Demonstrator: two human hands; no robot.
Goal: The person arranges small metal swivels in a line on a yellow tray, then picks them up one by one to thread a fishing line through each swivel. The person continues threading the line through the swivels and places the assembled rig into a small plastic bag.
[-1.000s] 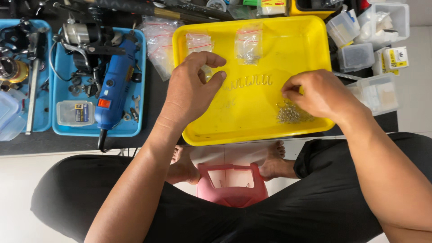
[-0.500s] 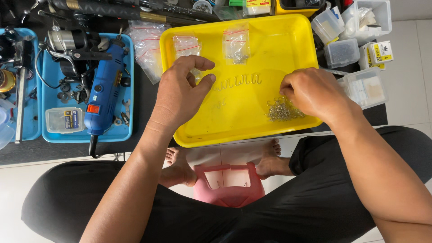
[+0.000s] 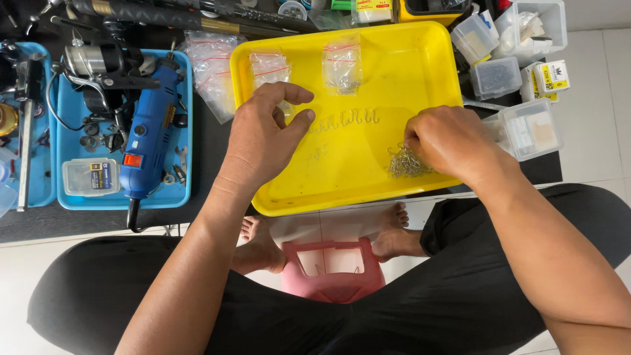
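White floor tiles show along the bottom and right of the frame, with a dark low table across the top carrying a yellow tray (image 3: pixel 420 52).

At the middle right, the right hand (image 3: pixel 453 141) is curled, its fingertips down at the edge of a heap of small metal hooks (image 3: pixel 406 162); whether it grips one I cannot tell.

The left hand (image 3: pixel 266 141) hovers over the tray's left half, fingers loosely bent, thumb and forefinger apart, nothing visibly held.

Between the hands, a short row of hooks (image 3: pixel 345 119) lies side by side at the tray's centre. Judging by this, sorting is partly done: several hooks are laid out, while the heap remains.

Small clear bags (image 3: pixel 342 62) lie in the upper tray.

At left, a blue tray (image 3: pixel 72 151) holds a blue rotary tool (image 3: pixel 151 125).

Clear plastic boxes (image 3: pixel 529 128) sit at upper right.
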